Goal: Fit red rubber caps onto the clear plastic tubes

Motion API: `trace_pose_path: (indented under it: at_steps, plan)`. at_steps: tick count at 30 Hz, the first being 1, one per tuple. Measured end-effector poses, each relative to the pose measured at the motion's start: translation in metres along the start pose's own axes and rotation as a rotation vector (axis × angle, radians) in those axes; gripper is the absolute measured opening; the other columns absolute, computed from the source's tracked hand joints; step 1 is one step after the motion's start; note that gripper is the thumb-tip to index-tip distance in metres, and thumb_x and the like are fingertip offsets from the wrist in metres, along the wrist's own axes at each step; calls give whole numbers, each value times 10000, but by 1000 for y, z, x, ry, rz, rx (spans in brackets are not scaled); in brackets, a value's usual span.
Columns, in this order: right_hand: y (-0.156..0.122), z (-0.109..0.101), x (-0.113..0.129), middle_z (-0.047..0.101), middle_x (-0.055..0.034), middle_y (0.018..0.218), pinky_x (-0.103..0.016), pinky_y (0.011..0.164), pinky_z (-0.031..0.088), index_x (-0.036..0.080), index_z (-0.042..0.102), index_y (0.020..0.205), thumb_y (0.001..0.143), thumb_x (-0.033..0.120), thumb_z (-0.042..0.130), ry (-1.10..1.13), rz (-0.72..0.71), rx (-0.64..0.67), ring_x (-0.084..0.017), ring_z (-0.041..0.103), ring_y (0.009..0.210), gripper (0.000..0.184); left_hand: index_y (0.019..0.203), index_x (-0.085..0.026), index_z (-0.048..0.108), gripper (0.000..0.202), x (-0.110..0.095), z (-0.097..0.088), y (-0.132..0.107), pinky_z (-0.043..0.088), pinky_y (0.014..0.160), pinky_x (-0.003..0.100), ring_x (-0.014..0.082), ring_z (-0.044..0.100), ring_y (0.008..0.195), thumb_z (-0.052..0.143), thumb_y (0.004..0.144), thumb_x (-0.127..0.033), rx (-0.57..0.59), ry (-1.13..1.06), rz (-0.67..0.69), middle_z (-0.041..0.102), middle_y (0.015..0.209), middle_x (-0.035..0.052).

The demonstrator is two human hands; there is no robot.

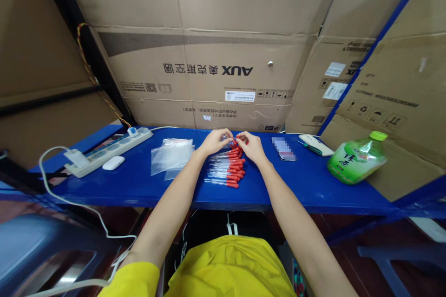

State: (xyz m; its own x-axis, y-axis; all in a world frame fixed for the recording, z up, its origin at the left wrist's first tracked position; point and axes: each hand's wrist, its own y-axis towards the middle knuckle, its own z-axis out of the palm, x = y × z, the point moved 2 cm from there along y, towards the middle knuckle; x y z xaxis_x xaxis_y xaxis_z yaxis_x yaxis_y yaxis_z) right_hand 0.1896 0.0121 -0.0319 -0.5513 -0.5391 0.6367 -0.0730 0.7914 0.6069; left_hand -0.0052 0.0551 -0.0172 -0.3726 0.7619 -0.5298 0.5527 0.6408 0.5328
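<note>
A pile of clear droppers with red bulbs point(232, 168) lies on the blue table, tubes to the left and bulbs to the right. At the far end of the pile, my right hand point(251, 146) is closed with its fingertips on a red bulb. My left hand point(215, 142) faces it, thumb and fingers pinched at the clear tube side of a dropper. The fingertips almost meet and partly hide what lies between them. Left of the pile are several flat clear plastic bags point(173, 155), overlapping one another.
On the left stand a white power strip point(111, 151) with cables and a white earbud case point(113, 163). To the right lie a phone point(284, 148), a pale flat object with a green edge point(316, 145) and a green-labelled bottle point(357, 160). Cardboard point(209, 46) walls the back.
</note>
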Motion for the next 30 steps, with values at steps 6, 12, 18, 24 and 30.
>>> trace_pose_path:
  at_steps: [6, 12, 18, 24, 30]
  plan:
    - [-1, -1, 4, 750, -37, 813, -286, 660, 494, 202, 732, 938, 887, 356, 621, 20, -15, -23, -175, 630, 665, 197, 1048, -166, 753, 299, -4, 3, 1, 466, 712, 252, 160, 630, 788, 635, 927, -412, -4, -32, -10, 749, 967, 51]
    - [-1, -1, 6, 752, -43, 813, -282, 650, 488, 192, 737, 928, 882, 345, 620, 20, -26, -30, -177, 639, 674, 198, 1026, -158, 783, 311, -5, 2, 1, 429, 664, 243, 134, 585, 696, 663, 921, -425, -32, -51, 3, 755, 897, 49]
    - [0, -3, 6, 763, -42, 828, -283, 661, 497, 195, 751, 963, 883, 332, 626, 23, -28, -27, -182, 655, 692, 202, 969, -168, 815, 302, -7, -2, 1, 433, 660, 253, 143, 595, 696, 714, 886, -441, -70, -59, -3, 767, 888, 66]
    - [1, -6, 5, 780, -57, 843, -302, 679, 517, 200, 769, 928, 888, 368, 637, 24, -26, -67, -196, 679, 701, 218, 969, -176, 813, 270, -9, -6, 2, 455, 698, 259, 149, 630, 741, 715, 889, -415, -117, -49, -31, 771, 897, 57]
    - [0, -5, 7, 790, -69, 834, -322, 700, 554, 193, 772, 921, 865, 387, 670, 117, -1, -70, -218, 721, 718, 227, 958, -167, 805, 304, -10, -4, 1, 445, 674, 256, 159, 642, 763, 701, 895, -446, -122, -70, -53, 776, 912, 60]
